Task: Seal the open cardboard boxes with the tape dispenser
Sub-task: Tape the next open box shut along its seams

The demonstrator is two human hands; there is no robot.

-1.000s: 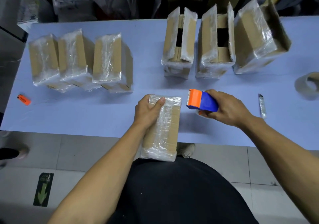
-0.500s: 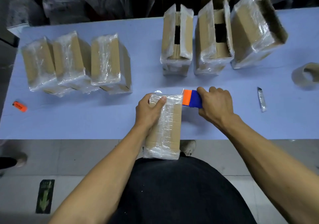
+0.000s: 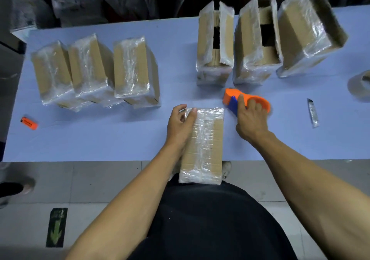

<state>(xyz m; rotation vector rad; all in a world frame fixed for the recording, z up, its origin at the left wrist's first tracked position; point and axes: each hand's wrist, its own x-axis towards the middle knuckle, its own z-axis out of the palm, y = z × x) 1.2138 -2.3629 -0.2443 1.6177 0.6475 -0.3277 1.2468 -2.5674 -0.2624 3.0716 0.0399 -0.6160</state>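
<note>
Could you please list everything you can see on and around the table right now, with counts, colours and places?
Pale blue table: one, spans the view.
Sealed, film-wrapped brown cardboard boxes: three, far left in a row.
Open film-wrapped brown cardboard boxes: three, far right, flaps up.
Taped brown cardboard box: one, at the near table edge.
Orange and blue tape dispenser: one, right of that box.
Small orange lighter-like item: one, near left.
Silvery utility knife: one, right.
Tape roll: one, right edge, cut off.
Left hand: grips the taped box's far left corner.
Right hand: holds the dispenser.
</note>
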